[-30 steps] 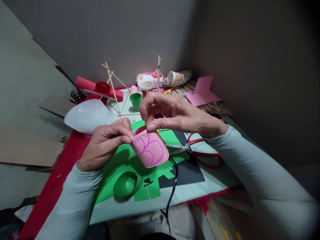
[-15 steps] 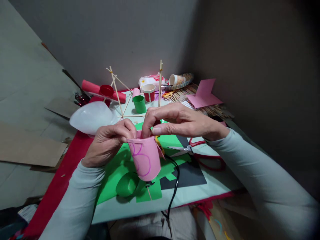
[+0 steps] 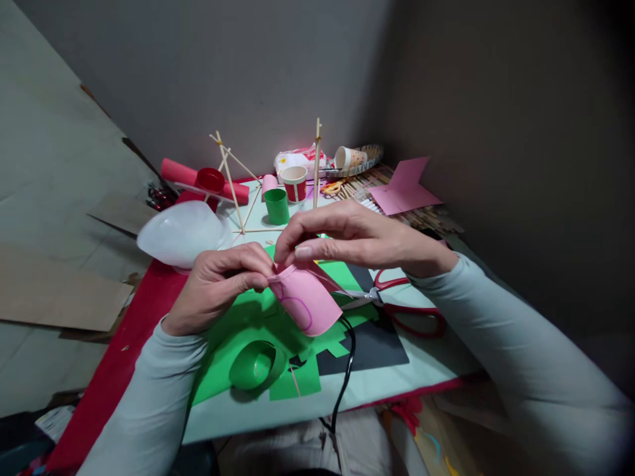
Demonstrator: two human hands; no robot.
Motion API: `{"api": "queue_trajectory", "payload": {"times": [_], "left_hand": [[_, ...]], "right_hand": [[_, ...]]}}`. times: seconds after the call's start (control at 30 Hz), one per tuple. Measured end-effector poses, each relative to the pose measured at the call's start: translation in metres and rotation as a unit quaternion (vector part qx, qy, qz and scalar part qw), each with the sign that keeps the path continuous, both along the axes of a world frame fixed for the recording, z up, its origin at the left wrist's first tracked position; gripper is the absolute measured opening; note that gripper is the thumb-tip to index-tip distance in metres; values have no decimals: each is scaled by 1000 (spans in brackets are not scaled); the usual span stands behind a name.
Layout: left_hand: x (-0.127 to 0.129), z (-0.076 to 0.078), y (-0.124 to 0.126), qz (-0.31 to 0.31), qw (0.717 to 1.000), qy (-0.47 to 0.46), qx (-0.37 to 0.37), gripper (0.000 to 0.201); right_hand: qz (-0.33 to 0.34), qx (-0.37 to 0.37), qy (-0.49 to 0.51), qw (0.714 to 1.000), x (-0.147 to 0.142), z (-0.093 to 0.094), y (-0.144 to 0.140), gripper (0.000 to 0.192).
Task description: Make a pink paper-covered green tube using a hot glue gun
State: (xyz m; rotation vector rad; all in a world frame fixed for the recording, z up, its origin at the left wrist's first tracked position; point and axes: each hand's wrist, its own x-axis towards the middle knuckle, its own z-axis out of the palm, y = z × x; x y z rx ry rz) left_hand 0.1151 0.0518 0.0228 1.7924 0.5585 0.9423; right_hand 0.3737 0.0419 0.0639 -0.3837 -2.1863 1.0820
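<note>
A pink paper tube (image 3: 308,303) with purple curved lines drawn on it is held above the table, tilted with its lower end to the right. My left hand (image 3: 218,284) pinches its upper left rim between thumb and fingers. Over the same rim bends my right hand (image 3: 342,238), its fingertips closed at the upper edge and partly hidden. Below lie green paper sheets (image 3: 223,357) and a curled green paper ring (image 3: 255,365). Scissors with red handles (image 3: 391,301) rest open to the right of the tube, on black paper (image 3: 381,347).
Stick frames (image 3: 231,185) stand behind my hands, near a green cup (image 3: 276,206) and a red-and-white paper cup (image 3: 295,184). At left is a translucent white balloon-like object (image 3: 181,233). Folded pink paper (image 3: 404,188) lies on sticks at right. A black cable (image 3: 351,357) crosses the front edge.
The pink tube has tipped from nearly upright, its lower end swinging to the right and up. My right hand has shifted slightly left; the left hand's wrist has turned a little.
</note>
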Motion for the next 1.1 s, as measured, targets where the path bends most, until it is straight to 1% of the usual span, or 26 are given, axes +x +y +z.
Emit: {"api": "queue_trajectory", "payload": {"times": [0.07,0.23,0.3,0.4,0.5,0.6,0.7,0.77,0.83,0.9,0.97,1.03,1.1], "left_hand": [[0,0,0,5,1000,1,0,8],[1,2,2,18,999,42,10,11],[0,3,2,19,999,35,17,11],[-1,1,2,12,999,2,43,9],[-3,0,2,9,996,-31,87,13],[-3,0,2,5,993,-42,114,11],[-4,2,3,-7,989,-31,142,4],[-5,4,5,-9,985,-13,174,9],[-7,6,5,8,977,14,213,14],[-9,10,3,40,965,45,257,20],[-10,15,-2,66,947,74,304,26],[-8,19,-8,70,935,98,335,33],[-5,21,-14,69,932,112,337,36]], "right_hand": [[3,-15,19,1000,0,-1,0,20],[-11,-17,36,999,0,-6,4,20],[-29,-21,74,997,1,-8,7,23],[-76,-28,117,990,3,-11,12,25],[-104,-44,100,989,5,-12,14,20],[-92,-40,57,993,4,-10,12,21],[-54,0,7,999,1,-6,6,23],[-23,23,-12,999,-1,-2,3,20],[-19,44,-17,999,-3,-1,1,16],[-37,86,-18,995,-4,-2,0,14],[-66,151,-31,986,-6,-4,-1,15],[-115,238,-59,963,-8,-8,-3,15],[-153,306,-84,936,-11,-10,-5,16]]}}
